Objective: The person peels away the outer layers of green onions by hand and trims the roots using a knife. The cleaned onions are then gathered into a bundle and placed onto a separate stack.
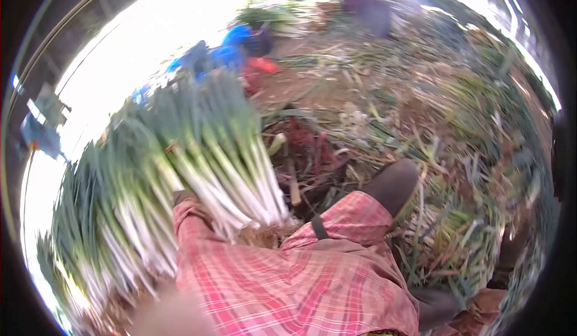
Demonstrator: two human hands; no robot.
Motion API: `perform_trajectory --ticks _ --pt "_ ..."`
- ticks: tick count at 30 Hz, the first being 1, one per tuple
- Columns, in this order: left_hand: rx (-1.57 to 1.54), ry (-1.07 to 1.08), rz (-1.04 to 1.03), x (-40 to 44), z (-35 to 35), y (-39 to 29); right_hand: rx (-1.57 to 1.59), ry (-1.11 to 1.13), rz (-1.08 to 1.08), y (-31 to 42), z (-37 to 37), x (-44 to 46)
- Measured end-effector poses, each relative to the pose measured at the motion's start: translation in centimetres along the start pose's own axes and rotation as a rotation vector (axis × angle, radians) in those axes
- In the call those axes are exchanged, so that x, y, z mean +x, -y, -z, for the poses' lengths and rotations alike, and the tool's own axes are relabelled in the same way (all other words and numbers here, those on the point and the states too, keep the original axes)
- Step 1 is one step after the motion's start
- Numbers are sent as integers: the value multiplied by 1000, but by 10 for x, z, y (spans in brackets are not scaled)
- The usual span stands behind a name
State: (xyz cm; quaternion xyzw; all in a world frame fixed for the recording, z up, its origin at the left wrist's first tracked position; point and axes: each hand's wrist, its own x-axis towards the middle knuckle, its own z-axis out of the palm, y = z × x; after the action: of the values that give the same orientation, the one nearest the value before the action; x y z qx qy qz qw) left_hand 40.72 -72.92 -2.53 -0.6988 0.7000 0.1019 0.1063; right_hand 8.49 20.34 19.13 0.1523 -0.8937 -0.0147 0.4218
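Observation:
A long row of leeks [210, 174] with dark green tops and white stems lies across the left side, roots toward me. At the end of a red plaid sleeve [195, 216], a small part of my left hand [181, 196] shows against the white stems. Its fingers are hidden among the leeks, so what it holds cannot be made out. I cannot make out my right hand anywhere. Pink and red plaid cloth [300, 282] covers my lap.
Loose leaves and trimmings [445, 216] cover the ground at the right. A dark, rounded shape [393, 186] sticks out beyond the plaid cloth. Blurred blue and red items [237, 53] lie behind the leeks. A blurred purple figure [368, 5] is at the top.

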Motion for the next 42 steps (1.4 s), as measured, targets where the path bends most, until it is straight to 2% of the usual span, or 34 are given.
perform_trajectory --ticks 2,3,5,6,9,10,12,13,14,15,16,17,18,20,21,22,23,24,25,27,28,30,31,32,33,35,37,38,40,42 --pt "76 -32 -90 11 27 -36 -179 49 -183 -52 35 -43" --pt "94 -115 -162 7 44 -68 -175 100 -299 -35 62 -39" --pt "84 -407 -380 -30 64 -143 -220 -64 -183 -3 88 -19" --pt "68 -710 -476 -83 75 -182 -249 -147 -127 12 101 -10" --pt "-228 -817 -1094 -162 86 -305 -182 -178 -123 70 143 40" --pt "-310 -802 -1310 -190 82 -351 -124 -190 -140 88 151 50" --pt "-668 -655 -1682 -296 79 -410 -48 -182 -158 94 159 49" --pt "-744 -857 -1849 -327 52 -449 -33 -155 -167 96 152 41" --pt "-919 -562 -2007 -399 55 -450 -14 -119 -176 99 143 30" --pt "-1015 -734 -2141 -450 49 -457 16 -125 -195 102 134 16" --pt "-716 -565 -2237 -489 35 -468 45 -129 -210 101 121 -1" --pt "-741 -421 -2392 -524 12 -482 33 -21 -268 94 105 -25" --pt "-516 -569 -2376 -562 5 -478 92 66 -381 91 92 -47" --pt "-429 -274 -2490 -605 -28 -482 54 426 -637 75 61 -89" --pt "190 -167 -2454 -630 -38 -491 -25 617 -710 70 47 -106" --pt "305 -74 -2478 -638 -51 -494 -103 802 -780 61 33 -118" --pt "636 -34 -2511 -645 -70 -508 -90 1000 -795 49 17 -131" --pt "941 52 -2414 -650 -78 -512 -69 1199 -805 36 1 -144" --pt "980 143 -2407 -647 -73 -511 -43 1401 -811 29 -13 -151" --pt "1072 328 -2382 -640 -60 -502 -52 1331 -802 35 -37 -152" --pt "909 530 -2397 -629 -65 -507 -59 1296 -804 37 -47 -153" --pt "555 921 -2373 -592 -78 -521 -33 1373 -789 35 -68 -166" --pt "411 947 -2561 -579 -86 -530 -22 1416 -777 34 -76 -171" --pt "252 966 -2742 -566 -96 -540 -41 1571 -704 42 -65 -138" --pt "78 976 -2917 -557 -108 -547 -55 1530 -694 47 -62 -128" --pt "555 841 -2490 -559 -110 -544 -62 1452 -688 48 -63 -115" --pt "942 426 -2422 -600 -59 -509 -49 1387 -697 44 -65 -103" --pt "955 302 -2499 -611 -54 -500 -31 1406 -750 36 -79 -108" --pt "859 357 -2526 -649 -37 -485 99 1386 -847 33 -71 -90" --pt "357 1024 -2516 -664 -58 -496 73 1267 -825 29 -65 -84"
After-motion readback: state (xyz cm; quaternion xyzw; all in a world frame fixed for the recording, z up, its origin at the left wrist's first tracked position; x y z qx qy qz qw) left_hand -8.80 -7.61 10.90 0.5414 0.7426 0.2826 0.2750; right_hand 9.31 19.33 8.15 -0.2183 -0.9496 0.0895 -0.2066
